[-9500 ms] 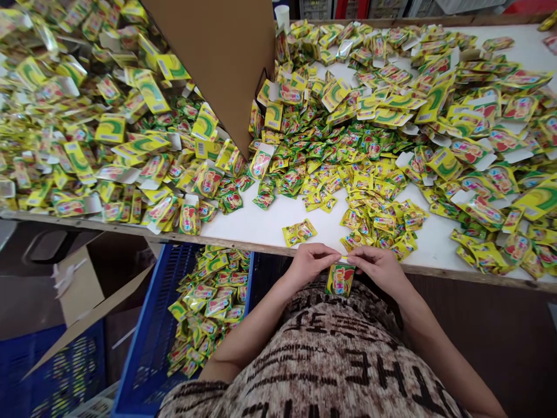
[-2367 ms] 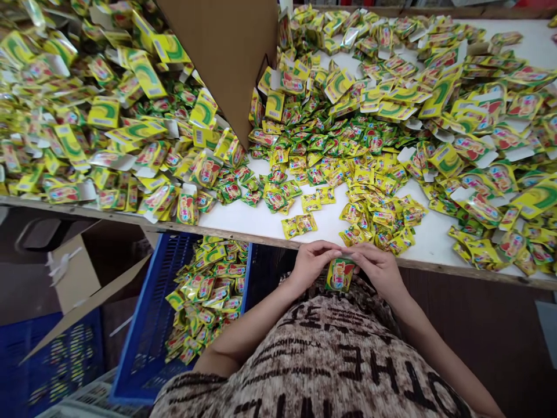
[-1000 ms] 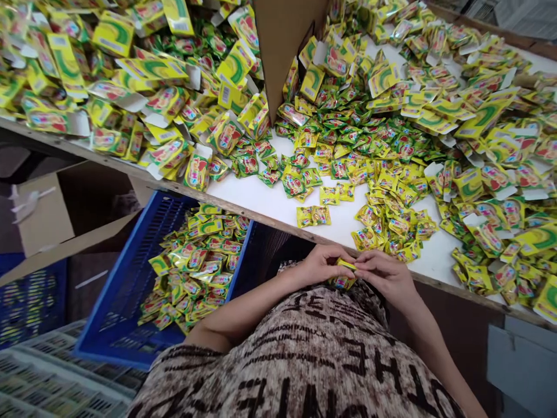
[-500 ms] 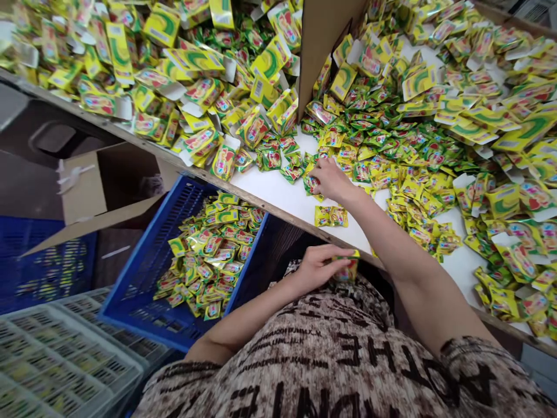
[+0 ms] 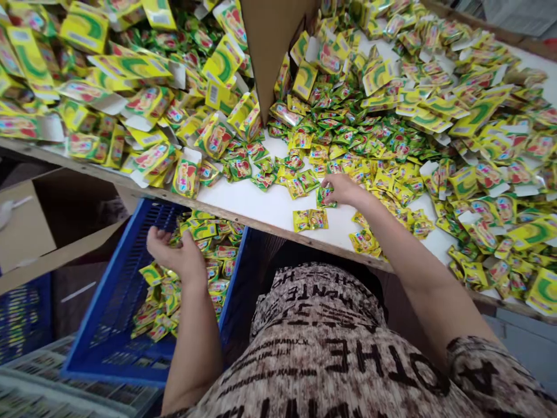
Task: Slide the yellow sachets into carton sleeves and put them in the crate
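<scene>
My left hand is over the blue crate, palm turned up and fingers loosely apart with nothing in them. Beneath it lies a heap of small yellow and green sachets. On the white tabletop, my right hand has its fingertips closed on a green sachet. Two yellow sachets lie side by side near the table edge, just in front of that hand. More loose sachets are piled beyond it.
A brown cardboard divider stands upright on the table. Opened yellow boxes are heaped on its left and more boxes on its right. Below the table's wooden edge, an open carton sits left of the crate.
My left hand has swung left from my waist to over the crate, and the packet it held is gone from it. My right hand has drawn a sachet slightly nearer. The view has shifted.
</scene>
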Tool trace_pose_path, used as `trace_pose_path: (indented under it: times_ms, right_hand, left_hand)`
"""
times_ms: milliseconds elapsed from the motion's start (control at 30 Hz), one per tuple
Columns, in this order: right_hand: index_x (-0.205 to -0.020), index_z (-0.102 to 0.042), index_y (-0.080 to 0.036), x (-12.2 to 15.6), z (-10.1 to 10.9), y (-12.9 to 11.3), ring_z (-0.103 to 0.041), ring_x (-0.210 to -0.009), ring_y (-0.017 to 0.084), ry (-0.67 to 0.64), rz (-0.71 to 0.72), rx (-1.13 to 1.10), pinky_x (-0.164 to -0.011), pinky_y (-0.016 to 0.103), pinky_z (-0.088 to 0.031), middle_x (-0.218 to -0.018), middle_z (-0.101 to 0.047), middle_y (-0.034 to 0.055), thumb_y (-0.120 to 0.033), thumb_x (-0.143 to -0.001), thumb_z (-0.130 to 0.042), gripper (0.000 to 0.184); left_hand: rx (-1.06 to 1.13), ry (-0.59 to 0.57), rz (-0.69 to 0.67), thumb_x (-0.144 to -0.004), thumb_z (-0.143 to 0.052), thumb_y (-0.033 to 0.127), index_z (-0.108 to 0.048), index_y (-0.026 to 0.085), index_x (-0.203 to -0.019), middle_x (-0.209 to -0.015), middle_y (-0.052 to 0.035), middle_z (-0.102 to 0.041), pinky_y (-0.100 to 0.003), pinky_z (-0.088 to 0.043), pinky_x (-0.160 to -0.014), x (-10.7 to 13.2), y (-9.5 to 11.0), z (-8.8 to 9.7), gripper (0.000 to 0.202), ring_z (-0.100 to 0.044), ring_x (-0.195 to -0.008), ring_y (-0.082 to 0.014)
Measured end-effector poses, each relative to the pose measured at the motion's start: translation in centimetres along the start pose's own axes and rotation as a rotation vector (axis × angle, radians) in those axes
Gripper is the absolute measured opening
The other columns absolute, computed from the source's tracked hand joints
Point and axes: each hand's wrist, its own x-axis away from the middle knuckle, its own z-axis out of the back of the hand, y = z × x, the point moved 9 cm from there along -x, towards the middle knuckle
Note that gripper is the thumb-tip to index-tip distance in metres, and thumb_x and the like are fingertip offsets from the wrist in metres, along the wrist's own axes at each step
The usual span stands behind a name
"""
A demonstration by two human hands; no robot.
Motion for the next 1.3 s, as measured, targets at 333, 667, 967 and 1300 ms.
trace_pose_path:
  times_ms: [333,667,967,1300]
  right_hand:
    - [-0.107,-0.059,-0.017,6.1,-1.1,-1.8,-0.061,-0.087,0.025,0.131,0.147,0.078,-0.077,0.035,-0.046,-0.094,-0.066,0.0094,-0.015,-0.079,-0.068,0.029]
    - [-0.112,-0.059,-0.026,17.2,-4.3,4.2,-0.067,-0.093,0.026,0.592,-0.072,-0.433,-0.083,0.040,-0.054,-0.100,-0.069,0.0095,-0.027,-0.092,-0.055,0.020]
    - [-0.109,-0.062,-0.020,16.5,-4.4,4.2,-0.069,-0.087,0.021,0.614,0.004,-0.561,-0.077,0.031,-0.054,-0.094,-0.072,0.0057,-0.020,-0.088,-0.059,0.021]
    - [-0.106,-0.063,-0.022,21.8,8.2,8.0,-0.066,-0.090,0.021,1.170,-0.026,-0.741,-0.080,0.034,-0.053,-0.098,-0.069,0.0048,-0.028,-0.085,-0.068,0.022]
  left_hand:
    - [0.385,-0.600,-0.700,-0.090,-0.052,0.017,-0.069,0.017,-0.094,-0.098,-0.0075,-0.071,-0.034,-0.049,-0.094,5.8,29.2,-21.6,0.017,-0.064,-0.099,-0.0181]
    - [0.270,-0.823,-0.898,-0.084,-0.052,0.009,-0.069,0.010,-0.103,-0.108,-0.0144,-0.070,-0.037,-0.042,-0.100,8.1,44.6,-39.9,0.025,-0.061,-0.106,-0.0247]
    - [0.122,-0.868,-0.688,-0.085,-0.056,0.012,-0.066,0.018,-0.107,-0.098,-0.0122,-0.071,-0.036,-0.045,-0.088,9.7,48.5,-47.2,0.025,-0.063,-0.101,-0.0286]
    - [0.575,-1.679,-0.278,-0.081,-0.070,0.038,-0.068,0.016,-0.102,-0.091,-0.0037,-0.070,-0.028,-0.049,-0.078,22.1,33.8,-26.3,0.030,-0.064,-0.084,-0.0181]
